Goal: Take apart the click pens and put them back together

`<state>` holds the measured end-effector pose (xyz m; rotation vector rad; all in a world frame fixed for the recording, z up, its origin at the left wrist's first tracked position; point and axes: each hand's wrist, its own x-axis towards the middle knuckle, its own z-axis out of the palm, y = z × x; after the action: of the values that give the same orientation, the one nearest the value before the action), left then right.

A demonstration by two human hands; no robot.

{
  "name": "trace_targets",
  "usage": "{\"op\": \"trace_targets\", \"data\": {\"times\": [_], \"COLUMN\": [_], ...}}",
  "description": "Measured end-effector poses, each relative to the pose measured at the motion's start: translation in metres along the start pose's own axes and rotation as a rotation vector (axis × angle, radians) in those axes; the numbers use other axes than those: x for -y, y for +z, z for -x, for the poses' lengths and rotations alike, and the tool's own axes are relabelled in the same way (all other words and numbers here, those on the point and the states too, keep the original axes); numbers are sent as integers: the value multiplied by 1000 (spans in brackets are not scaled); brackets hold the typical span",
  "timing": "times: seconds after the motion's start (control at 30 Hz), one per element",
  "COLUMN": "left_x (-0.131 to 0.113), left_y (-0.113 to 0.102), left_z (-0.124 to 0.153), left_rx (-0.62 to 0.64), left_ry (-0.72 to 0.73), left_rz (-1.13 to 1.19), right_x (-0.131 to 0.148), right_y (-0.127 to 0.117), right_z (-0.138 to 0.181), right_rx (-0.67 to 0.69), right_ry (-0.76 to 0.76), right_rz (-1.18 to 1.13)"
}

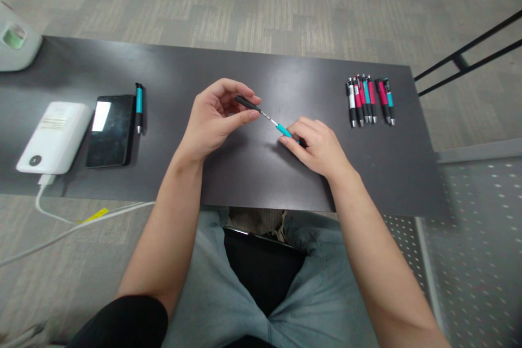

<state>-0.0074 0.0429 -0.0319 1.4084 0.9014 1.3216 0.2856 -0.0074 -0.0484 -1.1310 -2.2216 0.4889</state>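
At the far left edge of the worktop sits one pale device, cut off by the frame. Next come one white power bank with its cable running off the front edge, one black phone, and one teal pen lying alone just beside the phone. Near the middle, the left hand is raised over the worktop, its grip pinching the black half of a pen between thumb and fingertips. A thin metal stem bridges across to the teal half, which the right hand pinches low, close to the surface. The step in hand looks like work at the pen's joint, and any move there calls for both halves kept in one line. Well to the right lies a row of pens, seven by my count though tightly packed: one white, the rest pink or teal.
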Motion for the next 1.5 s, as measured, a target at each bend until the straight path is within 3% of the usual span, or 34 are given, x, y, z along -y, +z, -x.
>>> {"op": "trace_targets", "data": {"times": [0.6,0.97,1.37,1.5], "left_x": [-7,5,-1,-1], "left_y": [21,20,21,20], "left_z": [10,7,10,10], "left_rx": [218,71,109,122], "left_ry": [-41,-40,-48,-33], "left_rz": [27,42,40,24], "right_x": [4,5,5,2], "right_y": [-1,-3,1,2], "right_z": [-1,0,4,4], "right_rx": [-31,-77,-149,-175], "right_ry": [22,9,89,55], "right_rz": [-7,-42,-59,-81]}}
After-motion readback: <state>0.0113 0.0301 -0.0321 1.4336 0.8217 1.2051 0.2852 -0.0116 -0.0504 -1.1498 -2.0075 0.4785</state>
